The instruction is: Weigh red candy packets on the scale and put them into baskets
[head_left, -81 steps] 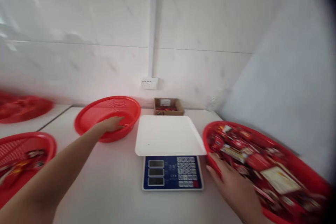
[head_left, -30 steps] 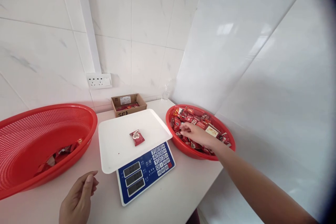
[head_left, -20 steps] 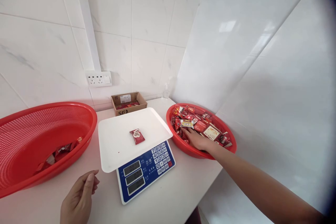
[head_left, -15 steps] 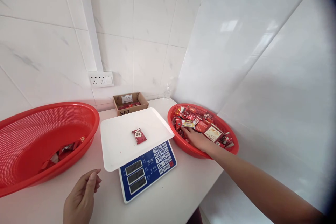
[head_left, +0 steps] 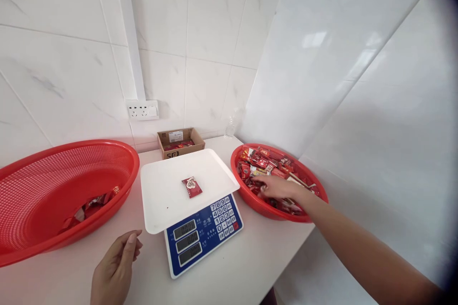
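The right hand [head_left: 277,187] is stretched into the red basket [head_left: 315,189] at the right of the table [head_left: 243,271], palm down on the heap of red packets [head_left: 263,162]. Its grip lies among the packets at the heap's near side; whether a packet is pinched cannot be told, since the fingers are turned down into the pile. The left hand [head_left: 114,267] rests on the near table edge, fingers loosely curled and holding nothing. Between the hands stands a scale [head_left: 202,233] with a white tray [head_left: 164,200], on which one red packet [head_left: 192,187] lies. A larger red basket [head_left: 43,243] with a few packets stands at the left.
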Tool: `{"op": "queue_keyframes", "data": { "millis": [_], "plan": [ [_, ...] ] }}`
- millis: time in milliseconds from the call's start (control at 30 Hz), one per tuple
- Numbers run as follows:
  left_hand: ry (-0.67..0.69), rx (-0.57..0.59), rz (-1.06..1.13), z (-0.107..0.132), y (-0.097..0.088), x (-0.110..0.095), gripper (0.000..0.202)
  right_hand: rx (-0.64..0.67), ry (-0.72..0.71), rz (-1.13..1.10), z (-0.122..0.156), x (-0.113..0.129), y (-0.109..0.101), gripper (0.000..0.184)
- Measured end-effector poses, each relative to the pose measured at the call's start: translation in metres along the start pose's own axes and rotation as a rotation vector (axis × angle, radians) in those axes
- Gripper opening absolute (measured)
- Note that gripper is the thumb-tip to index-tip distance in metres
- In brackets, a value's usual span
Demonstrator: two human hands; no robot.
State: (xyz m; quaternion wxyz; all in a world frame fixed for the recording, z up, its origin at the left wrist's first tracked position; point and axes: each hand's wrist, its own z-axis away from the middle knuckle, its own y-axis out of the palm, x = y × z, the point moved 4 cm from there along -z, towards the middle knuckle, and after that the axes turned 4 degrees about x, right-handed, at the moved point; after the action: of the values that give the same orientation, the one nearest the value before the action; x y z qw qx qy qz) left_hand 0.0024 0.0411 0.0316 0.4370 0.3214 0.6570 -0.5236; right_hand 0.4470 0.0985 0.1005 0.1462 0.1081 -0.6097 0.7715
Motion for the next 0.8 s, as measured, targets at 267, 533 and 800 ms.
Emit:
{"op": "queue_keyframes", "data": {
  "millis": [267, 533, 800],
  "plan": [
    [-0.019, 0.024, -0.005, 0.001, 0.0, 0.001, 0.059, -0.099, 0.06, -0.001, 0.0, 0.009, 0.027, 0.023],
    [-0.012, 0.03, 0.007, -0.002, 0.001, 0.005, 0.058, -0.323, 0.055, -0.098, -0.004, 0.001, -0.019, 0.023],
    [0.031, 0.017, 0.044, -0.002, 0.002, 0.005, 0.057, -0.367, -0.116, -0.856, -0.013, 0.046, -0.036, 0.034]
  ]
}}
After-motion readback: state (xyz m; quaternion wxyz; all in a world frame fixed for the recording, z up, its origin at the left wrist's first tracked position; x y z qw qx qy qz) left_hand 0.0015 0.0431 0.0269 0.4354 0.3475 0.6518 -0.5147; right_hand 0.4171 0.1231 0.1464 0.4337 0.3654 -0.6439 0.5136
